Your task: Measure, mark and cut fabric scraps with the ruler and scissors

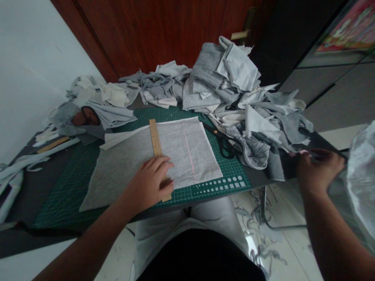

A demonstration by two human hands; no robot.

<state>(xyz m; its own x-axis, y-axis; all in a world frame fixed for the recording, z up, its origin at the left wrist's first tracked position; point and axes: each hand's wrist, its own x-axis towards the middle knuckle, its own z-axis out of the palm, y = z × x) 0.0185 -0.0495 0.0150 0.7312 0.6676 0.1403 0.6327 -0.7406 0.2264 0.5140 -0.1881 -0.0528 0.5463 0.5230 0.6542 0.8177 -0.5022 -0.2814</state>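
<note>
A piece of grey knit fabric (129, 164) lies on the green cutting mat (66, 191). Across it, running front to back, is a wooden ruler (155, 134). My left hand (152, 181) grips the ruler near its front end and presses it onto the fabric. To the right of the ruler, a faint pink line (189, 150) is drawn on the cloth. My right hand (319, 169) is at the table's right edge, fingers bent together by a small pinkish thing (304, 152), too blurred to name. Black-handled scissors (225, 146) rest beside the fabric, partly against scraps.
A tall heap of grey and white fabric scraps (216, 74) fills the back and right of the table. More scraps (114, 95) and a dark reddish-brown item (85, 116) lie at the left. A white plastic bag (363, 168) stands at far right. Offcuts (252, 222) litter the floor.
</note>
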